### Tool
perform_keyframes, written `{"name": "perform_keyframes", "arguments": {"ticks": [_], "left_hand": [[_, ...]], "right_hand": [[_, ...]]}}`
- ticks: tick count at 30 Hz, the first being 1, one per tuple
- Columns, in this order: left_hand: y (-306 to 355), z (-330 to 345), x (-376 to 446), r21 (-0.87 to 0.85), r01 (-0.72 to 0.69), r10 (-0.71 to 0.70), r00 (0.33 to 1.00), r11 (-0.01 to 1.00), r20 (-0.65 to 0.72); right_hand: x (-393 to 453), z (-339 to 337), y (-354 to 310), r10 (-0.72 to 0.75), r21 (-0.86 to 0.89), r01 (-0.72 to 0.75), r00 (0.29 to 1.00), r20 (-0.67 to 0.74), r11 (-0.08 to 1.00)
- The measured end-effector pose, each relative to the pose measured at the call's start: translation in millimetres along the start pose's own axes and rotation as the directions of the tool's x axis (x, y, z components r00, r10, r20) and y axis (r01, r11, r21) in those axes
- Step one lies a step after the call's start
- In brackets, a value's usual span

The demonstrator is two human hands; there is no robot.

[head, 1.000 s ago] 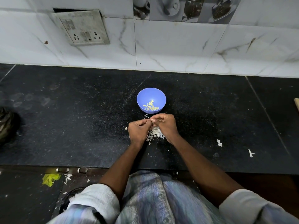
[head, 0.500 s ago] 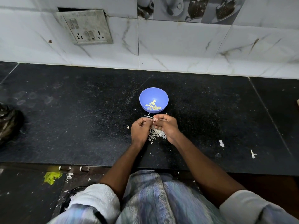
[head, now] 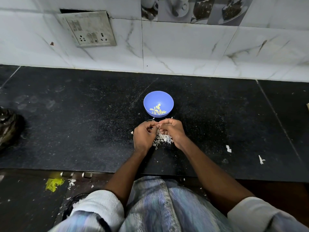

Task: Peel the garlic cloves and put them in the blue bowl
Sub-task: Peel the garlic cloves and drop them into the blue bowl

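Blue bowl [head: 158,97] held several peeled cloves [head: 158,110]; skins [head: 163,139] were heaped near it. Left hand [head: 143,136] and right hand [head: 172,130], fingers curled, pinched one clove [head: 158,126] between them, judged mid-peel.

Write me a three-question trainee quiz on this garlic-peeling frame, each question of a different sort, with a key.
1. True or false: the blue bowl already holds peeled cloves.
2. Multiple choice: where is the pile of peels? A) inside the bowl B) on the counter between the wrists C) on the floor
3. Short answer: what are the left hand and right hand doing?

Key
1. True: pale yellow pieces lie in its bottom.
2. B.
3. Their fingers meet just in front of the bowl, pinching a small white piece between them; it is too small to tell whether that is clove or skin.
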State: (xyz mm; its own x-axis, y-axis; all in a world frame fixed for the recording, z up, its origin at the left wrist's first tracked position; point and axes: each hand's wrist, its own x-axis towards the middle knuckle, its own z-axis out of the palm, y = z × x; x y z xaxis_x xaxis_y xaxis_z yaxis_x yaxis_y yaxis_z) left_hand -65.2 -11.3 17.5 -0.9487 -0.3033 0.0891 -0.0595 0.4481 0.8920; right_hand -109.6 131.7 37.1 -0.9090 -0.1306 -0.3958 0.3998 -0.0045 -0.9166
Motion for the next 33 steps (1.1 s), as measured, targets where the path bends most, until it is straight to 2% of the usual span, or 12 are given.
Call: {"name": "perform_keyframes", "arguments": {"ticks": [3, 8, 14, 23, 26, 33], "left_hand": [[3, -1, 0, 0.100, 0.006, -0.003, 0.999, 0.995, -0.032], [6, 2, 1, 0.083, 0.088, -0.082, 0.994, 0.993, -0.072], [0, 6, 1, 0.053, 0.015, -0.015, 1.000, 0.998, 0.006], [-6, 4, 6, 0.030, -0.080, 0.077, 0.994, 0.996, 0.082], [-6, 3, 5, 0.070, -0.119, 0.113, 0.990, 0.990, 0.082], [-3, 4, 4, 0.087, -0.097, 0.091, 0.993, 0.991, 0.073]], "right_hand": [[-1, -1, -1, -0.007, -0.010, 0.007, 1.000, 0.008, 1.000], [-1, -2, -2, -0.026, 0.017, 0.025, 1.000, 0.014, 1.000], [1, -4, -2, -0.030, -0.056, 0.026, 0.997, -0.067, 0.998], [6, -7, -3, -0.030, -0.188, 0.017, 0.997, -0.065, 0.982], [8, -9, -3, -0.046, -0.237, 0.029, 0.997, -0.065, 0.971], [10, -6, -6, -0.111, -0.350, 0.080, 0.991, -0.068, 0.933]]}}
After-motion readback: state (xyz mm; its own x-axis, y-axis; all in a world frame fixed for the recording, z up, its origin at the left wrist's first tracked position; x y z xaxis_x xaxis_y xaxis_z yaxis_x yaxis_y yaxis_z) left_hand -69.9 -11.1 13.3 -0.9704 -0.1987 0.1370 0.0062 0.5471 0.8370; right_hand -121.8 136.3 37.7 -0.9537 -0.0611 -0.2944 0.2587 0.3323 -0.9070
